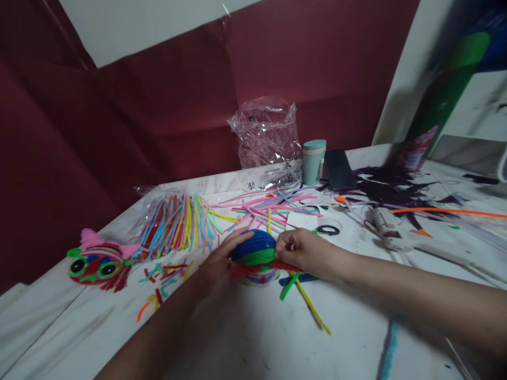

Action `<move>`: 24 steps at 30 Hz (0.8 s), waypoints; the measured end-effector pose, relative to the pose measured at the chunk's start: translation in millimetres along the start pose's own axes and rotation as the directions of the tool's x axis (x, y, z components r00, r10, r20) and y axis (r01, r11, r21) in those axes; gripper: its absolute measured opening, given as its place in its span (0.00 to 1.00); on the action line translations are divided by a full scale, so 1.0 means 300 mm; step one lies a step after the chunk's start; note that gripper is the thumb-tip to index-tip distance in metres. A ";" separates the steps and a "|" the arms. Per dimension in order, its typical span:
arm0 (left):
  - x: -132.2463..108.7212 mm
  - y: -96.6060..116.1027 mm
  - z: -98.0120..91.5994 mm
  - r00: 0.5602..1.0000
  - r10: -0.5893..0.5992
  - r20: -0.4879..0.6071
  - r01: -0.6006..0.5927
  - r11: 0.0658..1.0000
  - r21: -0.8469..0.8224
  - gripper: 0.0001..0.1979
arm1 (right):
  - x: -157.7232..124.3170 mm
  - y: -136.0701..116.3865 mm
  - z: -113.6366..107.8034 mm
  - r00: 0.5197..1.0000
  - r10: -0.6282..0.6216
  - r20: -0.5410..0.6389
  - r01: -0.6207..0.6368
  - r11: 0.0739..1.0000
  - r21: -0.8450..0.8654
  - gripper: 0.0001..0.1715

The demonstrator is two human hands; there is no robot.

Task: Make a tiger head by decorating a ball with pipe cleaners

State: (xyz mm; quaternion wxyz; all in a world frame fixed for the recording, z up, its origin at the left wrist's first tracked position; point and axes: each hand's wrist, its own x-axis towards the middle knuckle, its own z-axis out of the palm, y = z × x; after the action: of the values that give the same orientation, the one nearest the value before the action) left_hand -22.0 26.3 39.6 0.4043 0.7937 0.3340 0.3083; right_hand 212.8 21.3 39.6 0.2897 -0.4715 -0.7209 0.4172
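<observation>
A round craft piece (253, 247) wrapped in bands of blue, green and red pipe cleaners sits on the white table, with stripes of other colours low on its front. My left hand (224, 253) is curved round its left side and holds it. At its right edge, my right hand (303, 250) pinches with thumb and forefinger, apparently on a pipe cleaner end; the fingers partly hide it. Red strands stick out beneath that hand. Just below lie a green pipe cleaner (290, 286), a yellow pipe cleaner (312, 307) and a dark blue piece (307, 279).
A finished-looking pipe cleaner animal head (97, 266) lies at left. Behind are bundled pipe cleaners (178, 224), a clear plastic bag (269, 137), a green cup (314, 163) and a phone (339, 169). Black tape (328, 230) and a white glue gun (388, 227) with its cord are at right.
</observation>
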 end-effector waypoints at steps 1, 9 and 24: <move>0.004 0.009 -0.005 0.999 -0.044 -0.022 0.042 0.997 -0.064 0.25 | 0.000 -0.004 0.001 1.000 0.000 0.002 0.000 1.000 -0.004 0.07; 0.050 0.056 -0.022 0.947 -0.304 0.101 0.320 0.912 -0.257 0.31 | 0.000 -0.044 0.007 1.000 0.007 0.023 -0.006 0.999 -0.038 0.06; 0.061 0.088 -0.014 0.948 -0.317 -0.032 0.317 0.948 0.005 0.27 | 0.037 -0.012 -0.002 0.993 -0.121 -0.012 0.120 0.992 -0.043 0.12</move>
State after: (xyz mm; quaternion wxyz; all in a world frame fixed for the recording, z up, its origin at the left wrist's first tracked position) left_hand -7.1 30.6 68.1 0.4394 0.7270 0.4648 0.2497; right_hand 207.5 31.0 43.3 0.3097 -0.4362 -0.7546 0.3799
